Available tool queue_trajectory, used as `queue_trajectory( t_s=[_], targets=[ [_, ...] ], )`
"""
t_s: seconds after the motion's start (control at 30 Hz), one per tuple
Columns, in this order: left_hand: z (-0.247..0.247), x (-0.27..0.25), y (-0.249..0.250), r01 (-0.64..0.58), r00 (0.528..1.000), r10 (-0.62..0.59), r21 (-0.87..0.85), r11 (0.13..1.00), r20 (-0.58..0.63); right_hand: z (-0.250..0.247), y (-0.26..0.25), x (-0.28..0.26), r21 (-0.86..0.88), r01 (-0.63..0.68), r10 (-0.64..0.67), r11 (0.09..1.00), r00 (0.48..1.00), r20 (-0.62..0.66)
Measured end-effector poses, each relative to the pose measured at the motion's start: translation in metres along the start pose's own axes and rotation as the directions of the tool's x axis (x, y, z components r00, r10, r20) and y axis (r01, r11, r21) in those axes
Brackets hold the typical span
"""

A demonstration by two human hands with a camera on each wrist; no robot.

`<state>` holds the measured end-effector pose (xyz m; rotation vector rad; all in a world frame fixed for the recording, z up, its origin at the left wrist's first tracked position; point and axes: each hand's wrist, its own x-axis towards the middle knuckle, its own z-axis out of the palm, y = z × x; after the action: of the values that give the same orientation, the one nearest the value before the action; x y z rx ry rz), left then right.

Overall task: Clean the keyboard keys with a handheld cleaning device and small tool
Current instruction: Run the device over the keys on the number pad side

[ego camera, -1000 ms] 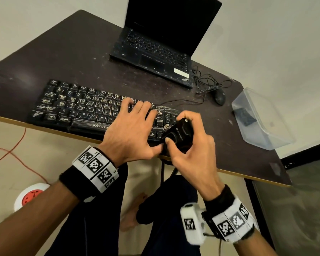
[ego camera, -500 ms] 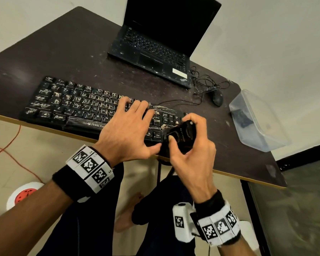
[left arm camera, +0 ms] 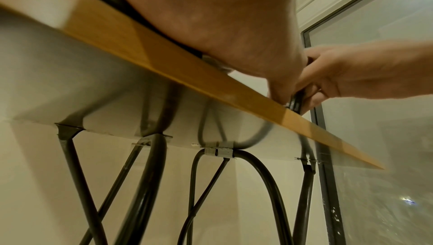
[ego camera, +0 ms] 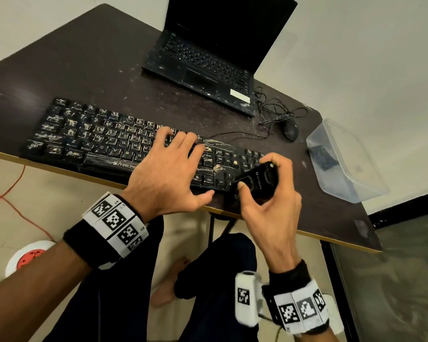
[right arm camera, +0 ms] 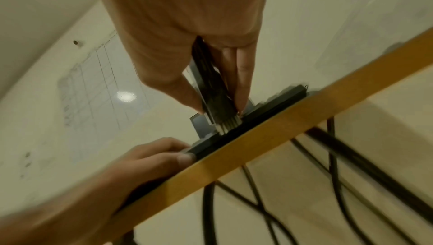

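Observation:
A black dusty keyboard (ego camera: 104,141) lies along the table's near edge. My left hand (ego camera: 169,169) lies flat on its right-middle keys, fingers spread and straight, thumb at the front edge. My right hand (ego camera: 269,191) grips a small black cleaning device (ego camera: 256,180) over the keyboard's right end. In the right wrist view the cleaning device (right arm camera: 211,89) points down, and its white bristle tip (right arm camera: 228,125) touches the keyboard edge (right arm camera: 246,121). The left hand (right arm camera: 150,156) shows there beside it. The left wrist view shows the palm (left arm camera: 211,17) above the table edge (left arm camera: 164,60).
An open black laptop (ego camera: 208,62) sits at the back. A mouse (ego camera: 290,129) with tangled cable lies right of it. A clear plastic box (ego camera: 344,159) rests near the table's right edge (ego camera: 331,239). An orange cord and a round socket (ego camera: 27,257) are on the floor.
The right hand has slid the device slightly right and further over the keyboard's right end. The left hand stays flat on the keys.

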<state>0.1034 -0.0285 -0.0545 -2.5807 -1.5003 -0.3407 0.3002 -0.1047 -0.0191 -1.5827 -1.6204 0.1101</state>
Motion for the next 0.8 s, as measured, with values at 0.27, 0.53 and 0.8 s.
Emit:
queue_trajectory(
  t_s=[0.27,0.53,0.8],
  targets=[
    [0.000,0.000,0.000,-0.003,1.000,0.003,-0.013,1.000,0.001,0.001,-0.003,0.026,0.009,0.052,-0.053,0.999,0.990,0.129],
    [-0.002,-0.001,-0.002,-0.009,1.000,0.009,-0.019,1.000,-0.003,0.006,-0.004,0.051,0.059,0.104,-0.117,0.993,0.953,0.281],
    [-0.003,0.000,-0.001,-0.011,1.000,0.011,-0.019,1.000,0.017,0.013,-0.005,0.063,0.071,0.139,-0.156,0.988,0.922,0.356]
  ],
)
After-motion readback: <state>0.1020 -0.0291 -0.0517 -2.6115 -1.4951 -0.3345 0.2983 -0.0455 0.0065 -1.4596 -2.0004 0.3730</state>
